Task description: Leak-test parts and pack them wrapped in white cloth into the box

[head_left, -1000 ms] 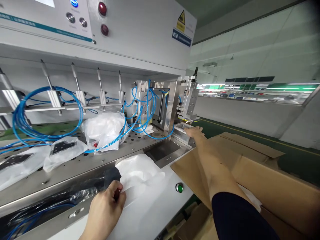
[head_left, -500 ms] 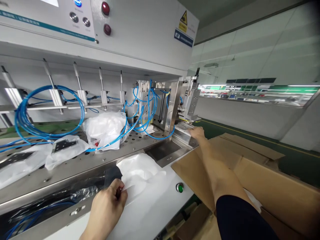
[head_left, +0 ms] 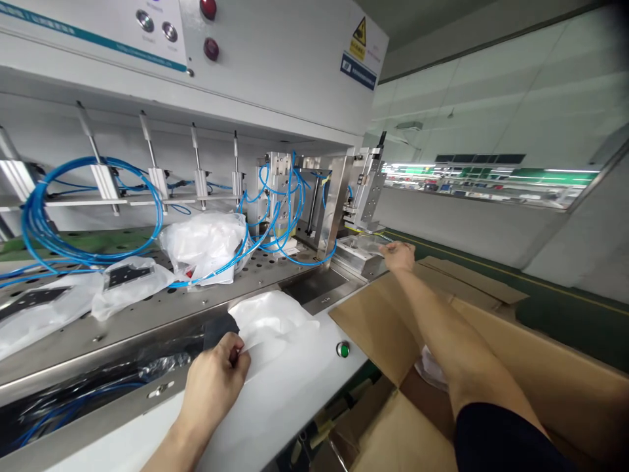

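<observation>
My left hand (head_left: 216, 373) is closed in a pinch at the edge of a thin white plastic bag (head_left: 275, 328), which lies crumpled on the white front panel. A dark flat piece (head_left: 220, 330) shows just behind these fingers; whether they touch it I cannot tell. Stretched out to the far right, my right hand (head_left: 400, 255) has its fingers bent together by the end of a metal block (head_left: 358, 255). What is between those fingers, if anything, is too small to make out.
An open cardboard box (head_left: 472, 334) stands under my right arm. Blue air hoses (head_left: 93, 216) coil before small cylinders. Bagged parts (head_left: 130, 278) and a white plastic bundle (head_left: 204, 246) lie on the perforated metal bench. A green button (head_left: 343, 349) sits on the front panel.
My right hand has drawn slightly right, off the top of the metal block. The left hand keeps its pinch at the bag. The whole view has shifted a little.
</observation>
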Demonstrator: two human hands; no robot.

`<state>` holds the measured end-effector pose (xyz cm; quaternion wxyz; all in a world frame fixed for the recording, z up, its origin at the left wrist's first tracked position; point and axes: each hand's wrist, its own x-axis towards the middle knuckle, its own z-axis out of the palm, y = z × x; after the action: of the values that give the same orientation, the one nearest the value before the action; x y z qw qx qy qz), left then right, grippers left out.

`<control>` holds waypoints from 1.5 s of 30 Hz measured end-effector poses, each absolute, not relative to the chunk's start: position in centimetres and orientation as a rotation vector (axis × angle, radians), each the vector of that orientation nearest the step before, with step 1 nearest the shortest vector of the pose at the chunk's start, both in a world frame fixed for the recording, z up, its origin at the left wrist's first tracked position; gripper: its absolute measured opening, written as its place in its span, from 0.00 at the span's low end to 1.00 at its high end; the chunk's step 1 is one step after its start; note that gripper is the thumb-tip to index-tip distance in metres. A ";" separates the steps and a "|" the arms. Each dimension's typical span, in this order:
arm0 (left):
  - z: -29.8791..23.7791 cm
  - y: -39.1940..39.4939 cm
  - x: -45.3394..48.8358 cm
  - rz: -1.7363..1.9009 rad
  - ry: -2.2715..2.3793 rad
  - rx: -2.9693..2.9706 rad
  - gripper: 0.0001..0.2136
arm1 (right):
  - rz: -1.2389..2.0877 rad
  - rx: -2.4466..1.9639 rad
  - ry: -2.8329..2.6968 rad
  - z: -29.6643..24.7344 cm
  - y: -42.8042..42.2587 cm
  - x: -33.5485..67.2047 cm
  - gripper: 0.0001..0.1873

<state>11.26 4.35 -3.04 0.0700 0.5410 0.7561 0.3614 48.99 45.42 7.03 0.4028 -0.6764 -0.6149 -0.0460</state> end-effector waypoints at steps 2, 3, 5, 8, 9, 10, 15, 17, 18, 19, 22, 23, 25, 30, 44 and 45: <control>-2.5 4.3 11.3 1.061 2.269 1.619 0.06 | -0.106 -1.672 -1.591 6.7 42.6 50.5 0.09; -2.3 4.3 11.3 1.056 2.265 1.616 0.07 | -0.109 -1.653 -1.605 6.5 41.0 51.1 0.08; -2.0 4.2 11.2 1.070 2.249 1.615 0.07 | -0.141 -1.590 -1.624 6.0 37.5 52.3 0.07; -1.7 3.9 11.0 1.126 2.210 1.596 0.07 | -0.265 -1.345 -1.698 5.4 31.8 53.1 0.08; -1.6 3.8 10.9 1.143 2.203 1.588 0.07 | -0.329 -1.228 -1.742 5.4 29.7 53.2 0.08; -1.6 3.7 10.8 1.152 2.201 1.582 0.07 | -0.401 -1.108 -1.788 5.4 27.6 53.1 0.09; -1.5 3.2 10.6 1.139 2.242 1.587 0.07 | -0.783 -0.659 -1.943 6.0 16.8 51.8 0.05; -1.6 3.0 10.7 1.122 2.263 1.608 0.08 | -0.848 -0.581 -1.959 6.2 13.4 51.1 0.06; -1.7 2.9 10.8 1.107 2.282 1.619 0.08 | -0.859 -0.560 -1.962 6.2 12.0 50.8 0.07; -1.8 2.8 10.8 1.087 2.305 1.632 0.08 | -0.863 -0.545 -1.963 6.3 10.8 50.5 0.07; -2.0 2.6 11.1 1.017 2.389 1.674 0.08 | -0.875 -0.509 -1.967 6.2 8.6 50.0 0.08; -2.1 2.6 11.1 0.993 2.410 1.693 0.08 | -0.882 -0.500 -1.967 6.2 8.3 49.9 0.08; -2.2 2.5 11.2 0.953 2.436 1.729 0.08 | -0.899 -0.491 -1.962 6.2 7.9 49.7 0.09; -2.3 2.5 11.1 0.939 2.444 1.761 0.07 | -0.832 -0.541 -1.976 5.6 7.3 49.3 0.05; -2.7 2.3 10.6 1.280 2.139 1.879 0.03 | 0.684 -1.063 -2.036 1.6 2.7 39.4 0.11; -2.8 2.2 10.5 1.287 2.092 1.914 0.03 | 0.684 -1.073 -2.023 1.2 3.1 38.6 0.11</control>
<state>10.54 2.18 -2.76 0.0136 0.6146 0.6718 0.4133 38.63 3.11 1.24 0.3670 -0.4178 -0.7873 0.2662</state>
